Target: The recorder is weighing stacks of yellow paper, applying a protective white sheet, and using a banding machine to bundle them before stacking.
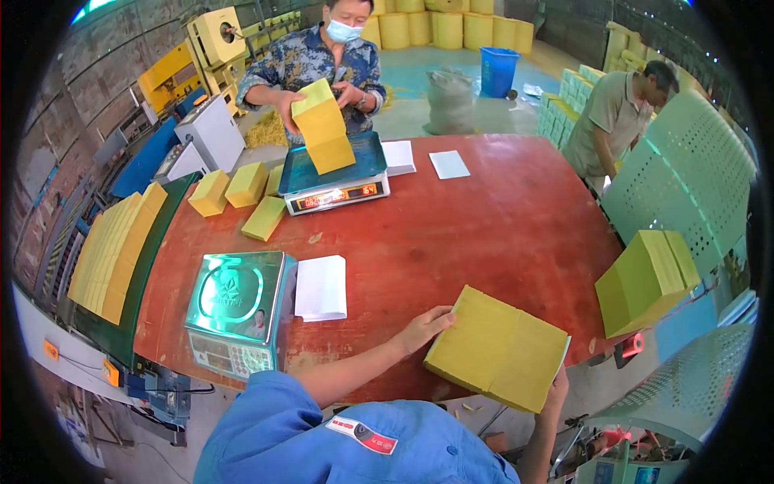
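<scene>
At the near edge of the red table (468, 210), the left hand (434, 325) and right hand (556, 392) grasp opposite sides of the seamed yellow block (501, 347) — keep pressure even so its halves stay aligned.

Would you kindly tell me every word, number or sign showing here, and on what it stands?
Far scale: lit orange-red digits on its display, not copied here.
Near scale: emblem and blurred lettering on its pan; keypad print too small to read.
Blue shirt: red-and-white badge, print too small to read.
</scene>
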`<action>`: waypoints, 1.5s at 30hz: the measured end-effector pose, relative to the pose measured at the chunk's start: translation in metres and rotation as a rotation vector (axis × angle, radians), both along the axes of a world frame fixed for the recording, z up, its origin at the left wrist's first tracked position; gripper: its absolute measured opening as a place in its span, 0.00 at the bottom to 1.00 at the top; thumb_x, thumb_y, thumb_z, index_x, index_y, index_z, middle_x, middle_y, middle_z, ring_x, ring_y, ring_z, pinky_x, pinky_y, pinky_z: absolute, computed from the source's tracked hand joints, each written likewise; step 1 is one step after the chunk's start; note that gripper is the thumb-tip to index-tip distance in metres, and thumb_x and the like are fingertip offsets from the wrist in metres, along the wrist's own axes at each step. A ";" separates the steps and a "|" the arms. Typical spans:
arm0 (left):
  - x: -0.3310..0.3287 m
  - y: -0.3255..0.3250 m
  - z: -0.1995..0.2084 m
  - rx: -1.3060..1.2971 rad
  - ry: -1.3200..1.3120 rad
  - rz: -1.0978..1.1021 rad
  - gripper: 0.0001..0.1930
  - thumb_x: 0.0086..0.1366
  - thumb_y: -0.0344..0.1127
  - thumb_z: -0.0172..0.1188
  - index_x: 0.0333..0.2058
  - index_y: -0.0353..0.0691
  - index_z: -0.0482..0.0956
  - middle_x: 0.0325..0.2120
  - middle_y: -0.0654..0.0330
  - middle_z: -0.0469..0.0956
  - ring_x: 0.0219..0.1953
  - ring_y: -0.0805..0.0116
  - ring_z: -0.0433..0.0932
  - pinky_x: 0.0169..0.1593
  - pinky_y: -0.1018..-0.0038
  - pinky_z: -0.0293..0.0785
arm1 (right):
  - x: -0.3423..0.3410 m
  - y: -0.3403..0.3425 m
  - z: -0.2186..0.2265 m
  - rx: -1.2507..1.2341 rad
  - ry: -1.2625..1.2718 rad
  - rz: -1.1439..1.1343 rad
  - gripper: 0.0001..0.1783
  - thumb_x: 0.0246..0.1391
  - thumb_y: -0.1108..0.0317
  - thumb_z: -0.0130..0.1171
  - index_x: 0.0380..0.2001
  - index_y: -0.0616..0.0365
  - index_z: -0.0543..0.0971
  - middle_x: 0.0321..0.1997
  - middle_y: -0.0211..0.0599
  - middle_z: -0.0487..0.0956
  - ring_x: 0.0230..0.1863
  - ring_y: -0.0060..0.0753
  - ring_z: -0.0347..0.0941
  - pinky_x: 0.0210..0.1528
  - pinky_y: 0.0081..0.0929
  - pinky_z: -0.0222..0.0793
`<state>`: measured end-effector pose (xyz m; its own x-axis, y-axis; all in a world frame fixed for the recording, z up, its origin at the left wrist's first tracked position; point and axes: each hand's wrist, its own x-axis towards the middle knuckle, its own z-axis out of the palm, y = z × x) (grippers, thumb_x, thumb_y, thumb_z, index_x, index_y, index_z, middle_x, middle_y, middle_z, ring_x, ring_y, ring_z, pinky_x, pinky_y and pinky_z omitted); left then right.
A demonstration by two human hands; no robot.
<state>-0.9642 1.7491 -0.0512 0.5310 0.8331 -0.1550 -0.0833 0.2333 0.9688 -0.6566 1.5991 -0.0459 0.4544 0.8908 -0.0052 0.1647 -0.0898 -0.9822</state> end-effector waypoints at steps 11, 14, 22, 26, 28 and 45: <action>-0.016 0.031 0.000 -0.176 0.070 0.059 0.26 0.74 0.50 0.45 0.59 0.34 0.69 0.54 0.58 0.73 0.54 0.67 0.72 0.58 0.70 0.68 | 0.013 0.021 0.059 -0.128 0.258 0.099 0.26 0.67 0.54 0.47 0.61 0.58 0.70 0.51 0.38 0.77 0.47 0.31 0.73 0.50 0.25 0.70; 0.002 0.024 0.020 -0.205 0.026 0.025 0.29 0.73 0.54 0.46 0.60 0.34 0.67 0.55 0.56 0.73 0.55 0.65 0.73 0.58 0.69 0.69 | 0.019 0.001 0.063 -0.146 0.524 0.103 0.35 0.65 0.48 0.49 0.68 0.56 0.60 0.60 0.41 0.71 0.52 0.35 0.71 0.53 0.29 0.69; 0.004 0.008 0.029 -0.263 0.036 -0.017 0.32 0.73 0.57 0.40 0.62 0.37 0.64 0.58 0.54 0.69 0.58 0.62 0.70 0.60 0.68 0.67 | 0.021 -0.010 0.052 -0.128 0.303 0.243 0.41 0.60 0.46 0.55 0.70 0.54 0.56 0.64 0.46 0.67 0.54 0.35 0.70 0.51 0.32 0.71; 0.002 0.010 0.033 -0.255 0.034 -0.026 0.31 0.73 0.57 0.40 0.62 0.36 0.65 0.57 0.54 0.71 0.57 0.62 0.72 0.59 0.68 0.69 | 0.025 -0.009 0.059 -0.195 0.359 0.273 0.40 0.60 0.46 0.54 0.70 0.53 0.57 0.64 0.48 0.68 0.54 0.35 0.71 0.46 0.29 0.72; 0.000 0.014 0.031 -0.270 0.069 -0.018 0.32 0.73 0.58 0.40 0.62 0.36 0.65 0.56 0.53 0.72 0.55 0.62 0.73 0.57 0.69 0.71 | 0.024 -0.005 0.062 -0.218 0.362 0.274 0.40 0.60 0.46 0.54 0.70 0.53 0.57 0.64 0.48 0.68 0.54 0.35 0.71 0.45 0.29 0.72; 0.020 -0.017 0.034 -0.239 0.030 -0.252 0.27 0.74 0.52 0.45 0.59 0.34 0.67 0.54 0.55 0.74 0.53 0.66 0.75 0.55 0.69 0.73 | -0.028 -0.066 -0.003 0.010 0.094 -0.053 0.31 0.69 0.54 0.35 0.65 0.65 0.62 0.69 0.42 0.64 0.69 0.33 0.57 0.71 0.32 0.49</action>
